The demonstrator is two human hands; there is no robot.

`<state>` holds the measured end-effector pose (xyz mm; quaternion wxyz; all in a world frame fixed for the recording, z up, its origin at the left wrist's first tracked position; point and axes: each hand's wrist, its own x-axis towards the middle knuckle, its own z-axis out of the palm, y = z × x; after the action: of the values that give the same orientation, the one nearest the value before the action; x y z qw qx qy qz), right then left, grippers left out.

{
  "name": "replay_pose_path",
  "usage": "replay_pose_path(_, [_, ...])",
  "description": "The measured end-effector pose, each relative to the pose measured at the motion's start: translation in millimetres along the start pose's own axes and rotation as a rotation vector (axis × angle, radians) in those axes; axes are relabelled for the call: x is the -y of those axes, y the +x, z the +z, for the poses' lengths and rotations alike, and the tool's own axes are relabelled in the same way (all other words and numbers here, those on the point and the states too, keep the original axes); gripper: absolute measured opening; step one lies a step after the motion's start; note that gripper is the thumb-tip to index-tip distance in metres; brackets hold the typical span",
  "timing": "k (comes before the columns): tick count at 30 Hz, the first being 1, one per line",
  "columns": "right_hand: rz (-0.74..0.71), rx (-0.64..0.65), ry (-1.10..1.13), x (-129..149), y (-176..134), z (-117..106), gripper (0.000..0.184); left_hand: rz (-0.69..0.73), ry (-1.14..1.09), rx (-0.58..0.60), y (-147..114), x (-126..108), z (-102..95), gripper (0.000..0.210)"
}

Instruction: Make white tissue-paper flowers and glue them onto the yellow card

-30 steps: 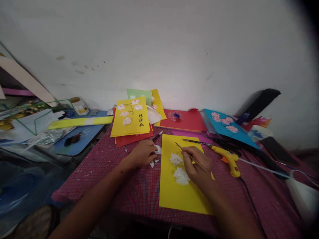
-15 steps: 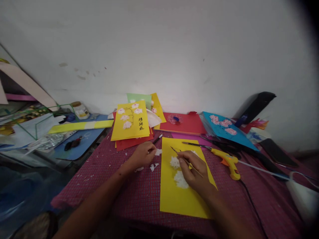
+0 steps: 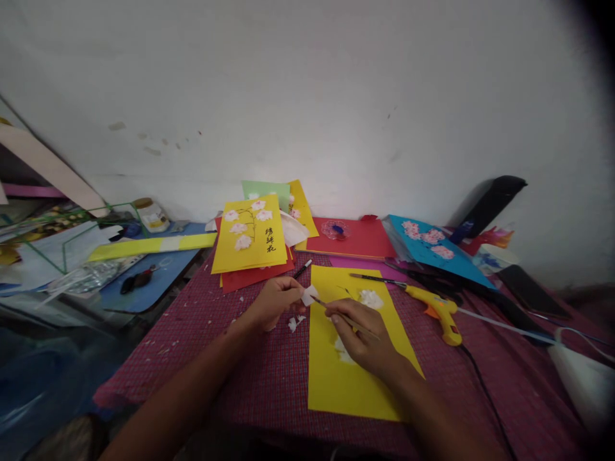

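My left hand (image 3: 277, 302) pinches a small white paper piece (image 3: 309, 294) by the left edge of a yellow sheet (image 3: 353, 390). In my right hand (image 3: 362, 336) is a thin paintbrush (image 3: 353, 323), held like a pen. Its dark tip meets the paper piece, or lies just in front of it; I cannot tell which. On the yellow sheet sits a white paper flower (image 3: 371, 298), with another white flower (image 3: 344, 350) partly hidden under my right hand. Loose white scraps (image 3: 293, 323) lie on the checked cloth below my left hand.
A yellow glue gun (image 3: 439, 314) lies right of the sheet, its cord trailing down. A dark-handled brush (image 3: 377, 278) crosses the sheet's top. Finished flower cards (image 3: 250, 237) are stacked behind my left hand. A blue card (image 3: 437, 246) and a phone (image 3: 533, 291) are at right.
The brush has swung down and left from the yellow sheet to the paper piece. My left hand has raised that piece and turned it toward the brush tip.
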<state>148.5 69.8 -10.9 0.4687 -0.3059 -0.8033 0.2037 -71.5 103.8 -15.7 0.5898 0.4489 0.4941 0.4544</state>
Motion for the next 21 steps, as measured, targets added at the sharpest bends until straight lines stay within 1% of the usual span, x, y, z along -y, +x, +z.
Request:
replay_pose_path(5, [0.009, 0.014, -0.013, -3.1, -1.2, 1.8, 0.019, 0.022, -0.002, 0.045, -1.7, 0.6, -0.7, 0.021])
replay_pose_path(9, [0.071, 0.015, -0.009, -2.4, -1.4, 1.5, 0.018, 0.026, -0.062, 0.069, -5.7, -4.7, -1.1, 0.027])
replay_pose_path(13, [0.226, -0.039, 0.073, -1.1, -0.7, 0.1, 0.016, 0.042, -0.075, 0.092, -8.5, -8.1, -0.7, 0.032])
replay_pose_path(17, [0.409, -0.082, 0.267, -2.0, 0.8, 0.6, 0.017, 0.077, -0.021, 0.112, -6.9, -3.7, -0.4, 0.028])
replay_pose_path(19, [0.457, -0.082, 0.353, -2.1, 1.8, 0.9, 0.017, 0.074, 0.005, 0.112, -5.9, -0.9, -0.1, 0.027])
replay_pose_path(21, [0.472, -0.081, 0.405, -1.5, 3.0, 0.6, 0.017, 0.056, 0.020, 0.111, -5.6, 1.2, 0.2, 0.030])
